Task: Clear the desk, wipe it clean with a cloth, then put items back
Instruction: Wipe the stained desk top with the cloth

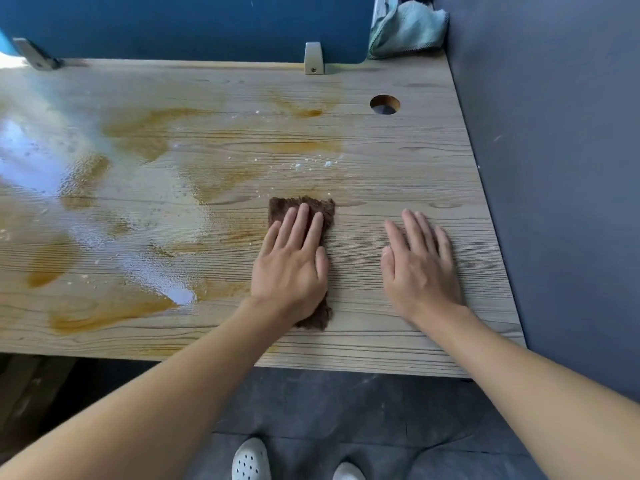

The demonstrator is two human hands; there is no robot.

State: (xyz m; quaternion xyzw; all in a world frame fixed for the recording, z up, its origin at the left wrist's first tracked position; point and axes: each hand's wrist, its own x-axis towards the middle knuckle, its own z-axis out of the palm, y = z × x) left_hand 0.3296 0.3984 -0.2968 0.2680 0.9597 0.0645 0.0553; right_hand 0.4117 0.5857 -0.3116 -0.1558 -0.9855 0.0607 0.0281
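Desk (398, 174) carries wet stains (138, 133) toward nine o'clock; left hand (291, 268), fingers flat on cloth (280, 206), should press and sweep there; right hand (420, 271) lies flat, bracing.

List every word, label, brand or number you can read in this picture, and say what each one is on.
None: no text can be read. The desk, the brown cloth under the left hand, the green cloth, the blue partition and the white shoes show no writing.
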